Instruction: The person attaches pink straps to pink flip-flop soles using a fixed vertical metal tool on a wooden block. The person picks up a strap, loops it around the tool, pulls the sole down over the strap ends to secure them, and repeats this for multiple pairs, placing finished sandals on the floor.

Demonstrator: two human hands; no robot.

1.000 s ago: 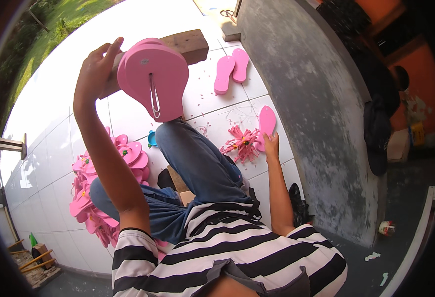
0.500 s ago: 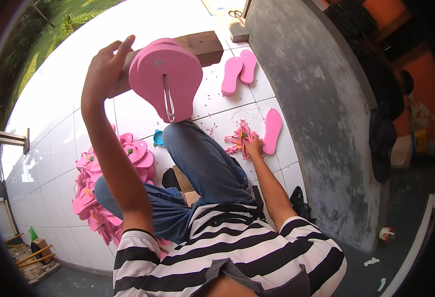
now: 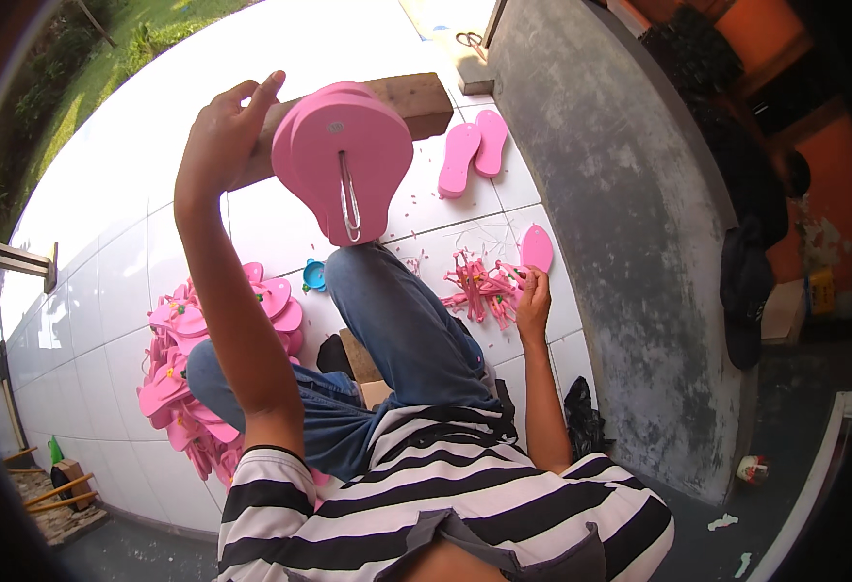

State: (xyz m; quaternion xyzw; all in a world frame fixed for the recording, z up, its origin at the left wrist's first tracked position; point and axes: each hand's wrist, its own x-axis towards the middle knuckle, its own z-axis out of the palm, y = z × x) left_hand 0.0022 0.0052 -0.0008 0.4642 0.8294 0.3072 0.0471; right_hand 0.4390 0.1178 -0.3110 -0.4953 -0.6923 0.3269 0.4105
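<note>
Your right hand (image 3: 535, 303) pinches a pink strap (image 3: 510, 271) right of the wooden block (image 3: 416, 103); your left hand (image 3: 220, 141), closure unclear, touches the block.

Head view: we look steeply down over the striped shirt (image 3: 465, 485), close below, to the tiled floor (image 3: 261, 233) farther off; dark edges probably hide detail.

Probably a porch workshop, though glare hides its edge: white tiled floor (image 3: 96, 388), lawn (image 3: 159, 44), piled pink sandals (image 3: 162, 393).
</note>
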